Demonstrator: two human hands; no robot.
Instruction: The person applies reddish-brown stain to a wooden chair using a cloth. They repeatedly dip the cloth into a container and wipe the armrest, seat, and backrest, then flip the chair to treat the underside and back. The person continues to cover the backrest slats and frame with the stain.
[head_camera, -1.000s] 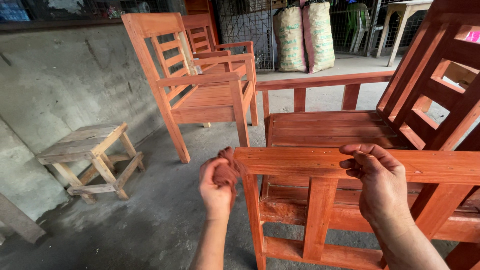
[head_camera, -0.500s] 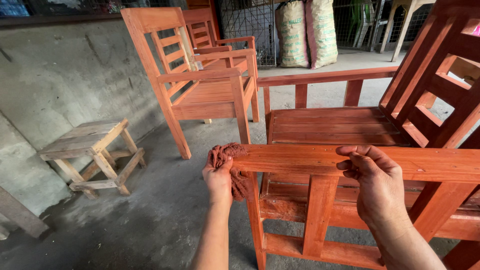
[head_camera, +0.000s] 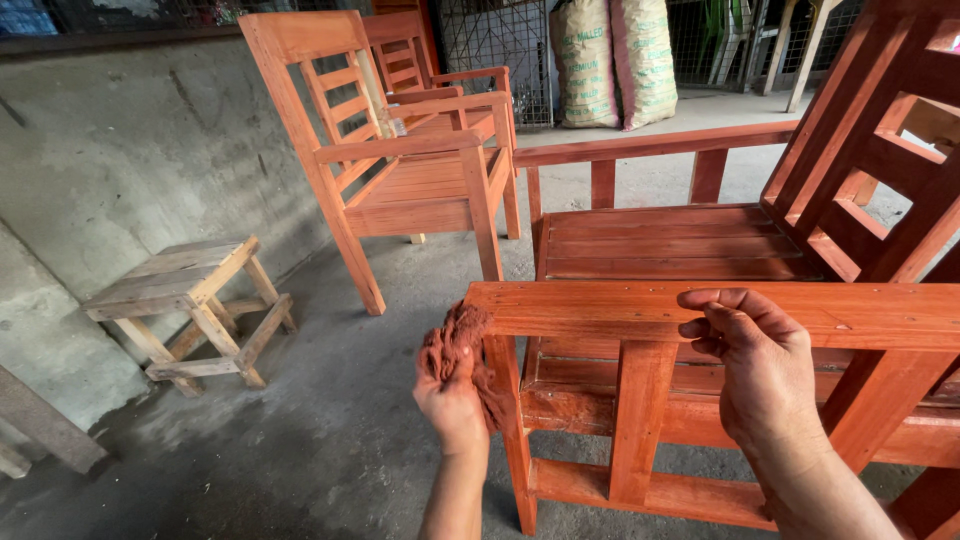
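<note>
Head view: the left hand (head_camera: 450, 395) has dropped from the armrest's top corner to the front post just below it, fingers bunched around a stain-soaked rag (head_camera: 458, 345). Running left to right, the wooden armrest (head_camera: 620, 310) lies level; the right hand (head_camera: 765, 365) still grips it, fingers curled over

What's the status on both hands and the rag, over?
Left hand shut on red-stained rag, pressed at front leg. Right hand gripping armrest. Nothing in the way.
</note>
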